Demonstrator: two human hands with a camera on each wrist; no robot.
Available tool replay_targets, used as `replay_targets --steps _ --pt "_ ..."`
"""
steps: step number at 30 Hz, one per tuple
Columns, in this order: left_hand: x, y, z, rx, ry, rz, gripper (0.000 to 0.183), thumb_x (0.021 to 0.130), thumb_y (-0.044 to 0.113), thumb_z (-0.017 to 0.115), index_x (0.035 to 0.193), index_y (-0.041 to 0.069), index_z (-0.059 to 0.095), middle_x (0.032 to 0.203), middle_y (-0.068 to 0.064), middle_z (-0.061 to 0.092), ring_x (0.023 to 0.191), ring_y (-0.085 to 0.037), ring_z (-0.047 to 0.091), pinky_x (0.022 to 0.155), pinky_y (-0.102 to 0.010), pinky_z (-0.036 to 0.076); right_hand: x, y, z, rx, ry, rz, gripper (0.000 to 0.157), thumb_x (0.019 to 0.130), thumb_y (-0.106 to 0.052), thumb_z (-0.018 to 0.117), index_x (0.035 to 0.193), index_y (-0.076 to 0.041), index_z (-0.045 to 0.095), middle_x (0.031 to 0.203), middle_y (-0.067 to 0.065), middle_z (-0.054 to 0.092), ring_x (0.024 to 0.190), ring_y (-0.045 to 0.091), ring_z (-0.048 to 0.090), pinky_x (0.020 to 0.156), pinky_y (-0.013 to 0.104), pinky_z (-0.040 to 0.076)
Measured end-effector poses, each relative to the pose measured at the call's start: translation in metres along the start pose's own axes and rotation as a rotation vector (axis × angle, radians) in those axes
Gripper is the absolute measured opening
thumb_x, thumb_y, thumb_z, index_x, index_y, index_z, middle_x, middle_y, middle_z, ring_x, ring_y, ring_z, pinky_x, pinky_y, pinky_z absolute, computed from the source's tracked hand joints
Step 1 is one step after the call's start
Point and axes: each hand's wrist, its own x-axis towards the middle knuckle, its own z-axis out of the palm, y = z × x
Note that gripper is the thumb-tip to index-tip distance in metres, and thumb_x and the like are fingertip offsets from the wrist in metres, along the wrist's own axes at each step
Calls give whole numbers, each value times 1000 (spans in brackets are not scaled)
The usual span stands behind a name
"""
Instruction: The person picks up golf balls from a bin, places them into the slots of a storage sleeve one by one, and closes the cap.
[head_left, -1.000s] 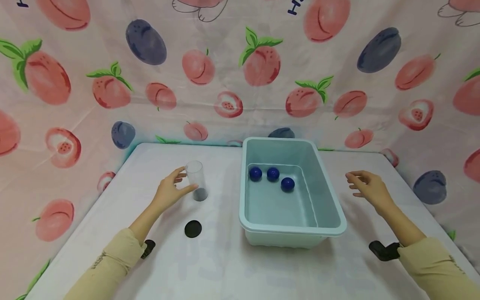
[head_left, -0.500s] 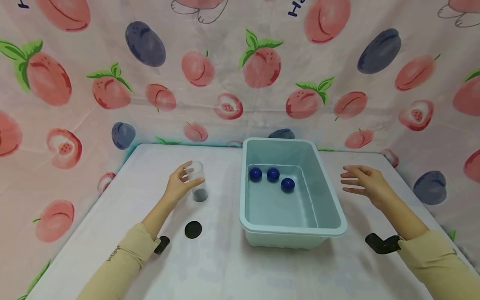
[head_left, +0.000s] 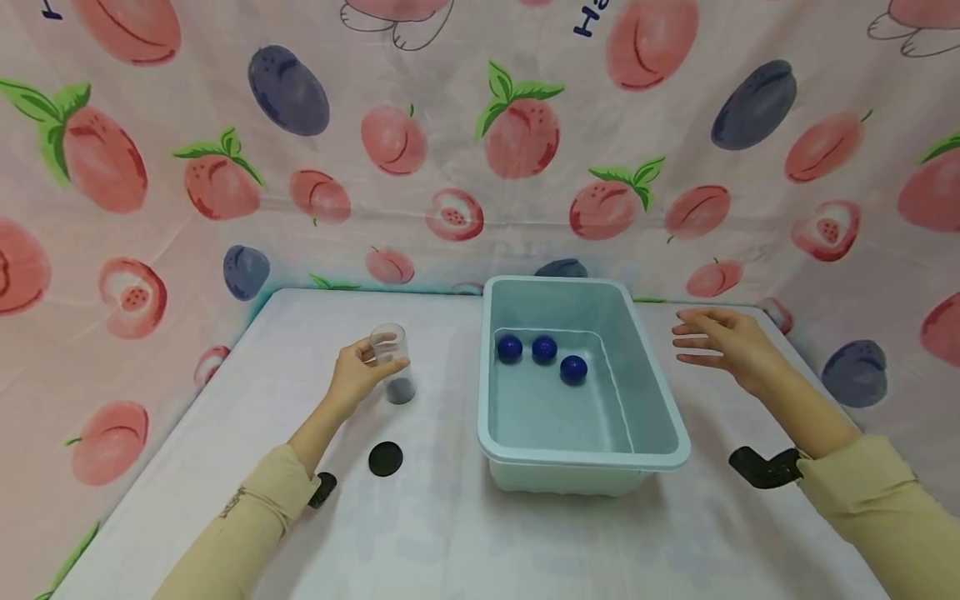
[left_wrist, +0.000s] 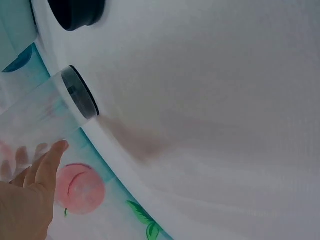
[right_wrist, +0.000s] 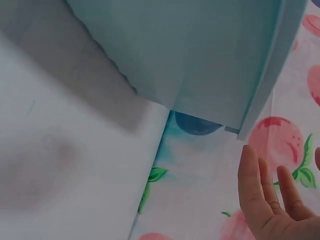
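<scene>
My left hand (head_left: 354,377) grips a clear plastic canister (head_left: 393,367), thumb in front and fingers curled behind its wall. The canister stands upright on the table and has a dark base (left_wrist: 80,92), plain in the left wrist view. A round black lid (head_left: 386,459) lies just in front of it. To the right, my right hand (head_left: 731,346) hovers beside a pale blue-green plastic tub (head_left: 585,457), fingers extended and holding nothing. Dark blue balls, one of them (head_left: 573,369) closest to me, lie on the tub's floor toward its back left.
The white table (head_left: 442,533) meets a fruit-printed cloth (head_left: 517,208) hanging along its back and sides. Raised walls surround the tub's inside. In the right wrist view, the tub's outer wall (right_wrist: 165,55) is near my right fingers.
My left hand has come right and closed its fingers around the canister. My right hand has spread its fingers and risen slightly to the left. The balls, lid and tub stay put.
</scene>
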Motion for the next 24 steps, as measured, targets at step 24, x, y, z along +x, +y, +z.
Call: replay_targets --steps 24 --pt "8 -3 1 -13 30 65 48 78 12 76 123 6 60 123 -20 62 111 -33 61 76 -18 52 33 -70 31 -156 -203 95 62 97 -35 49 140 7 32 112 9 63 92 9 66 85 36 55"
